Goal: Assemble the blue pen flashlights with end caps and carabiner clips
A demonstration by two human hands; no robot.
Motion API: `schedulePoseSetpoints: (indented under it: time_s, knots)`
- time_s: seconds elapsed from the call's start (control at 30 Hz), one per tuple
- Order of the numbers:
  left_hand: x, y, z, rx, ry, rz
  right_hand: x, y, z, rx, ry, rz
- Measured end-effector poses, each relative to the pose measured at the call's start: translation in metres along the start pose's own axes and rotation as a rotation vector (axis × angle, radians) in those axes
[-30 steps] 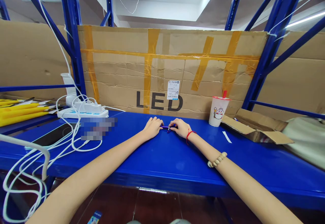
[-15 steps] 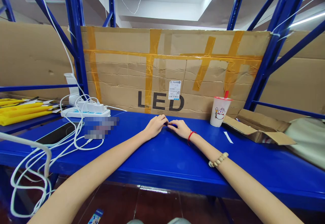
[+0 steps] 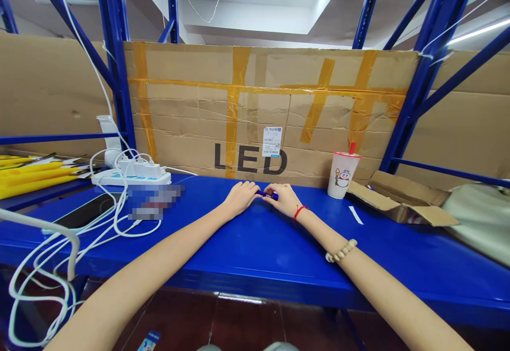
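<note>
A small dark blue pen-like object [image 3: 271, 195] lies between my two hands, just above or on the blue tabletop [image 3: 255, 245]. My right hand [image 3: 284, 202] pinches its thicker, shiny end between thumb and fingers. At its thinner left end, the fingertips of my left hand [image 3: 239, 200] are closed on it. Its exact kind is too small to make out, and the fingers cover part of it. Both forearms stretch forward over the front edge of the table. A red cord and a beaded bracelet are on my right arm.
A white cup [image 3: 341, 176] with a red straw stands at the right, beside an open cardboard box [image 3: 402, 197] and a paper strip [image 3: 356, 215]. At left are a power strip [image 3: 133, 176], white cables and a phone [image 3: 85, 210]. Large cardboard [image 3: 191, 122] walls the back.
The hands have drawn slightly apart, and the dark blue object, mostly hidden before, now shows between them. My right fingers have curled round its end. The view has shifted a little.
</note>
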State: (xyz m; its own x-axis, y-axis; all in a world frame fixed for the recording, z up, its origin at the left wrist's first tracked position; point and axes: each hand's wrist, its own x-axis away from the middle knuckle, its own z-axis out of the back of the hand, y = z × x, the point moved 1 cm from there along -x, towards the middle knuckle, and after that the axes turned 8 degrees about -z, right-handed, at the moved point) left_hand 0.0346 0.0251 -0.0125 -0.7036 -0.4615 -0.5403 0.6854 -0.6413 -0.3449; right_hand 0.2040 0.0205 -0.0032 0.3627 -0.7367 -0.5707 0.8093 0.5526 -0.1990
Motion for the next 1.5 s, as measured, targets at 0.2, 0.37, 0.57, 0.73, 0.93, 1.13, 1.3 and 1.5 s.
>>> schedulePoseSetpoints:
  time_s: [0.2,0.37,0.57,0.73,0.93,1.13,1.3,1.5]
  knots:
    - [-0.001,0.000,-0.002,-0.066,0.025,0.093,-0.001,0.004,0.000,0.035,-0.005,-0.070]
    - [0.000,-0.007,-0.003,-0.098,0.030,0.166,-0.001,0.012,-0.003,0.000,0.040,-0.155]
    - [0.000,-0.005,-0.001,-0.048,0.119,0.062,-0.004,0.004,-0.009,-0.354,0.118,-0.095]
    - [-0.002,0.000,-0.001,0.033,0.159,0.014,-0.005,-0.002,-0.010,-0.334,-0.080,-0.003]
    - [-0.002,-0.001,-0.001,0.185,0.135,0.118,-0.004,0.004,-0.010,-0.238,-0.048,-0.058]
    - [-0.001,-0.009,-0.005,0.657,0.214,0.482,-0.001,0.006,-0.003,-0.152,-0.087,-0.179]
    - [-0.002,-0.013,-0.008,0.918,0.318,0.576,-0.002,0.005,-0.003,-0.120,-0.087,-0.160]
    - [-0.005,-0.016,-0.016,1.245,0.376,0.567,-0.002,0.004,-0.002,-0.121,-0.035,-0.184]
